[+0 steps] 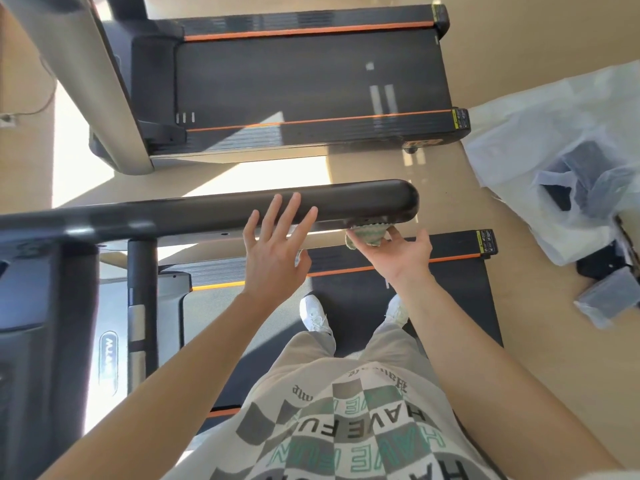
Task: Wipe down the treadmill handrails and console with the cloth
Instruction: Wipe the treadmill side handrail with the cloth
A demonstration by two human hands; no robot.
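Left hand (277, 252) is held flat with the fingers straight and spread, and their tips lie over the near side of the handrail (242, 211); whether it is really touched cannot be told. The right hand (403, 256) is turned palm up. A green cloth (367, 234) is gripped bunched in its fingers and pressed against the underside of the handrail, near the rounded end. Most of these fingers are covered by the cloth. The handrail is a thick, smooth black bar with a dull shine. The cloth looks ribbed, with a wavy edge. At the left the console (31, 289) is cut off by the frame edge and blurred. The dark treadmill belt (353, 289) is partly hidden by the body and the white shoes (315, 315). On the floor at the right, crumpled translucent plastic bags (554, 140) are seen; their dark contents cannot be made out.
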